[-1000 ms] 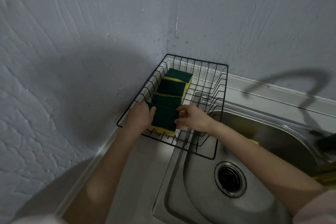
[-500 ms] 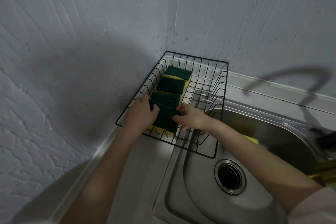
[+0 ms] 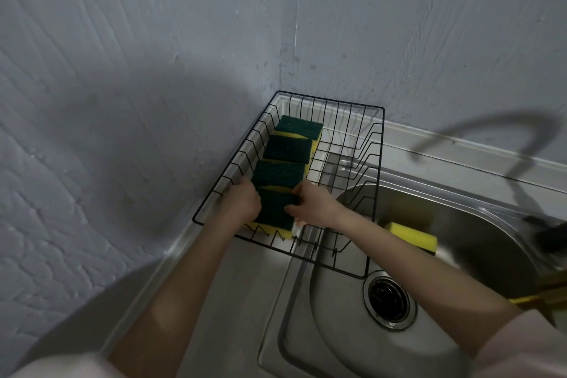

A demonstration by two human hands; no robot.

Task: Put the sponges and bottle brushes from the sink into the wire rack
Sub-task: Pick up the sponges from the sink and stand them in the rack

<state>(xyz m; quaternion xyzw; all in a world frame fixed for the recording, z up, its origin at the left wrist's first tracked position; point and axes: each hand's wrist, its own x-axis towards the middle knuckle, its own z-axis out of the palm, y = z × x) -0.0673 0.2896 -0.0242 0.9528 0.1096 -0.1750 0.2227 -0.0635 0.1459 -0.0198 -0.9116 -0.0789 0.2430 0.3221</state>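
A black wire rack (image 3: 372, 193) sits in the corner, overhanging the steel sink (image 3: 460, 218). Along its left side lies a row of several green-topped yellow sponges; the farthest (image 3: 299, 127) is by the back wall. Both my hands hold the nearest sponge (image 3: 274, 213) at the rack's front: my left hand (image 3: 241, 204) grips its left edge, my right hand (image 3: 313, 205) pinches its right edge. Another yellow sponge (image 3: 411, 236) lies in the sink behind my right forearm. A yellow handle (image 3: 540, 298), perhaps a brush, pokes in at the right edge.
Grey walls meet in a corner right behind the rack. The drain (image 3: 389, 301) lies in the sink bottom. A dark tap base (image 3: 549, 233) stands at the far right. A steel counter strip (image 3: 245, 285) runs left of the basin.
Both hands have shifted slightly along the nearest sponge, pressing it closer to the row; the camera view has tilted a little.
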